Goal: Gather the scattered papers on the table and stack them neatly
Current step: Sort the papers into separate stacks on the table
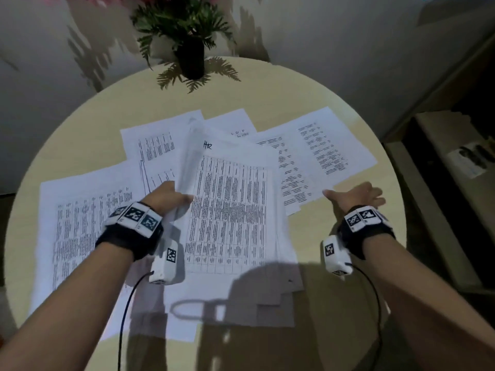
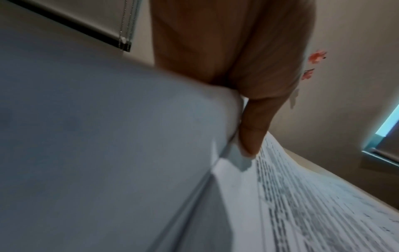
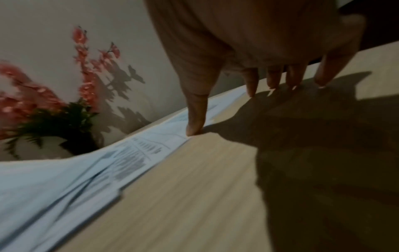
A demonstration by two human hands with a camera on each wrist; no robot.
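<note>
Printed white papers lie scattered over a round beige table [image 1: 267, 84]. My left hand [image 1: 168, 196] grips the left edge of a small stack of table-printed sheets [image 1: 230, 210] in the middle, lifted a little; the thumb [image 2: 252, 129] presses on top of that stack [image 2: 302, 204]. A large sheet [image 1: 80, 226] lies under my left arm. More sheets [image 1: 329, 145] fan out at the right. My right hand [image 1: 353, 196] is spread, its fingertips [image 3: 319, 81] on the bare table and its thumb [image 3: 194, 126] at the near edge of the right-hand sheets [image 3: 138, 153].
A dark vase with green fronds and pink flowers [image 1: 191, 57] stands at the table's far edge by the wall. Shelving with a box [image 1: 455, 156] lies off to the right of the table. A shadow falls across the near papers.
</note>
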